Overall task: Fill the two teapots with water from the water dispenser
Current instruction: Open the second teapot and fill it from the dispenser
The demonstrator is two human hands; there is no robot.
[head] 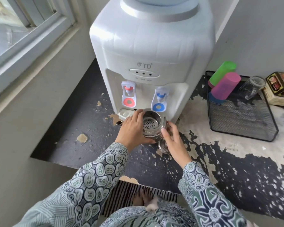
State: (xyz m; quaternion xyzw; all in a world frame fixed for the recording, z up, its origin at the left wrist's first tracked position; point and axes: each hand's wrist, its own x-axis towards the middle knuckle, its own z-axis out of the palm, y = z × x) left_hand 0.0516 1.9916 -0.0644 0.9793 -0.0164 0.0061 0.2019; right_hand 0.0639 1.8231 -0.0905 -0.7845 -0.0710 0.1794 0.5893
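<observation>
A glass teapot [152, 123] with a perforated steel strainer inside stands lidless in front of the white water dispenser [152, 51], just below and left of the blue tap [160, 99]. The red tap [129, 94] is further left. My left hand [133, 130] wraps the teapot's left side. My right hand [172, 138] touches its right side near the handle, fingers spread. A round metal lid [162, 146] lies on the counter under my right hand. Only one teapot is in view.
A black mesh tray [243, 115] at the right holds green and pink tumblers [225, 84] and a glass mug [251, 87]. A printed box [280, 90] sits at the far right. The dark counter [88, 125] has peeling paint. A window ledge runs along the left.
</observation>
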